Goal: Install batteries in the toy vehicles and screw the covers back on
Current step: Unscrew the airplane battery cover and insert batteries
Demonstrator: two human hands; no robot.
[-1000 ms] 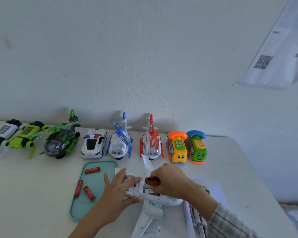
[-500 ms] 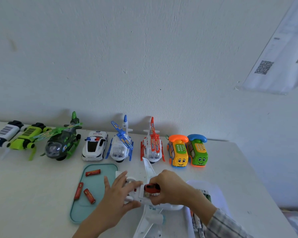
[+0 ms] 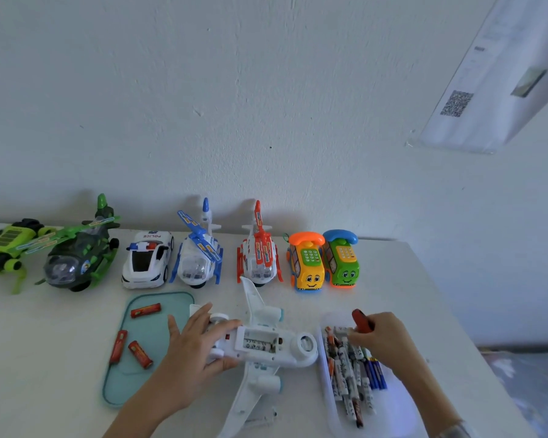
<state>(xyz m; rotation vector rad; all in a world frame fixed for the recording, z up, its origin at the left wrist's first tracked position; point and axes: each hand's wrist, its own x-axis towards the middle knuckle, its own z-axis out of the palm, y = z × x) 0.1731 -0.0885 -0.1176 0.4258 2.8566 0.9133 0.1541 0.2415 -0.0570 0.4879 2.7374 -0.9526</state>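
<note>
Fingers (image 3: 231,363) grip plane (image 3: 266,346); right hand (image 3: 382,338) holds screwdriver (image 3: 363,320) over battery-filled tray (image 3: 332,415); teal tray (image 3: 159,314) holds 3.

My one view comes from a camera on my head, looking forward and down across the white table (image 3: 393,279) toward the wall (image 3: 266,90) at its far edge. It sits near enough that my left hand (image 3: 190,346) and right hand (image 3: 383,336) enter from the near edge, forearms cut off. The wide lens bends the scene: the far row of toys (image 3: 200,257) curves, and a sheet with a QR code (image 3: 487,90) tilts at far right.
</note>
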